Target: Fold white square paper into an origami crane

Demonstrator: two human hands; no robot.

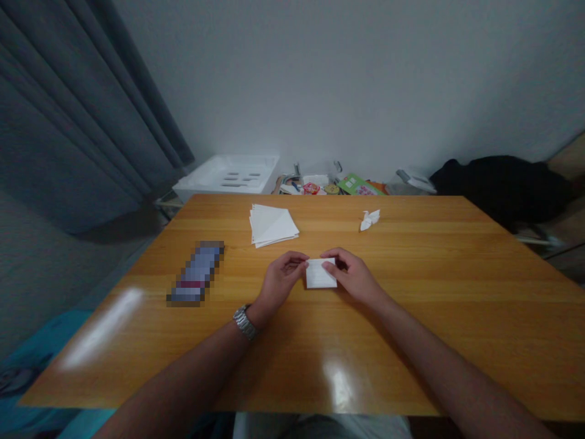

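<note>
A small folded piece of white paper (320, 277) with faint ruled lines is held between my hands over the middle of the table. My left hand (284, 274), with a metal watch (245, 321) on its wrist, pinches the paper's upper left corner. On the other side my right hand (354, 274) grips the upper right part, its thumb lying on the face of the paper and its fingers behind. The fingertips behind the paper are partly hidden.
Beyond my hands a stack of white paper sheets (272, 225) lies on the wooden table (457, 262). A white folded paper crane (369, 219) rests at the back right. A blurred-out phone-like device (196, 273) lies at left. Behind the table are a white tray (233, 171) and clutter.
</note>
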